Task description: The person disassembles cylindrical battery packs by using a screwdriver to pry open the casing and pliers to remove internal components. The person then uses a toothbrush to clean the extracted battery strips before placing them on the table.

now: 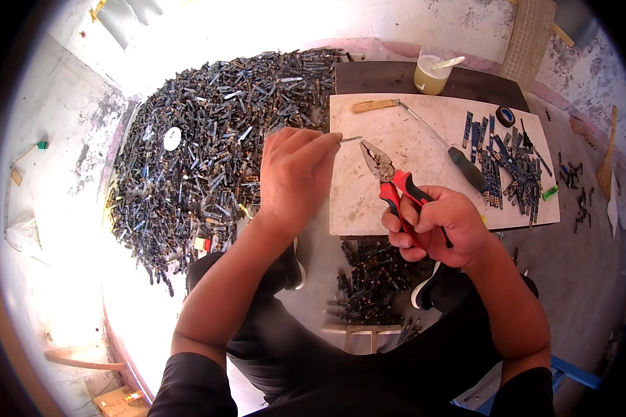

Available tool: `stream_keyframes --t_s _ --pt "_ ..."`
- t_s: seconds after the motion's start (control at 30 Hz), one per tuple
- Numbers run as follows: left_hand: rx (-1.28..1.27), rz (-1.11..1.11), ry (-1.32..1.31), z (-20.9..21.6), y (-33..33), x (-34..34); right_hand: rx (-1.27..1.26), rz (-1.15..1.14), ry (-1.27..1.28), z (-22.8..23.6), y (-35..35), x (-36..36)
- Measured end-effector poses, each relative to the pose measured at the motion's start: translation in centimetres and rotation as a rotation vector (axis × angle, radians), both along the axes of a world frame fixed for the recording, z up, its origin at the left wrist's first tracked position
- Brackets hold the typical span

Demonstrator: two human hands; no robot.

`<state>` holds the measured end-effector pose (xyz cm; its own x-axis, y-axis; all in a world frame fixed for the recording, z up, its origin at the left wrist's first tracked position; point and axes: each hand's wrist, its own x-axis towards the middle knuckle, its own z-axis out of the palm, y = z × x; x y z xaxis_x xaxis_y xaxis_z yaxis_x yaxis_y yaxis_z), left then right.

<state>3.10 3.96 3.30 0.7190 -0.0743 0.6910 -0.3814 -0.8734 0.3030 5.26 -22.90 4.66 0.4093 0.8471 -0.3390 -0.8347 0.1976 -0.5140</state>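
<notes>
Pale board [355, 201] below; left hand [293, 174] pinches thin strip [351, 139], long axis toward pliers [384, 171]; right hand [452, 226] wraps red handles [391, 197].

The left hand [291, 174] is pinching a thin grey strip [351, 139] near the pale tabletop's [355, 194] left edge, the right hand [452, 222] gripping red-and-black pliers [380, 167].

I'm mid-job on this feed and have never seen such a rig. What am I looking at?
There's no machine: this is bare-handed human work, filmed from above by a head-worn fisheye camera, so straight edges look bent. The left grip pinches a thin strip; the right grip holds red-and-black pliers. On the pale board lie a tool with a dark green handle, a black roll and many dark strips. A big heap of dark pieces spreads to the left.
</notes>
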Motion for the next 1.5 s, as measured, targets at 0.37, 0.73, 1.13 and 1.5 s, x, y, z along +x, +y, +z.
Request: stream_keyframes --t_s 0.37,0.73,1.13,1.5 --pt "-0.372 -0.002 0.301 -0.6 -3.1 -1.8 -0.389 -0.078 -0.414 -0.6 1.8 -1.5" --pt "-0.862 -0.05 0.669 -1.0 -1.7 -1.0 -0.284 -0.21 -0.451 -1.3 1.9 -1.3" --pt "-0.92 -0.001 0.826 -2.7 -0.8 -0.4 -1.285 -0.229 -1.313 -4.6 -2.2 4.0" --pt "-1.139 -0.084 0.981 -3.1 -1.6 -1.0 -1.465 -0.087 -1.533 -6.5 -1.2 3.2"
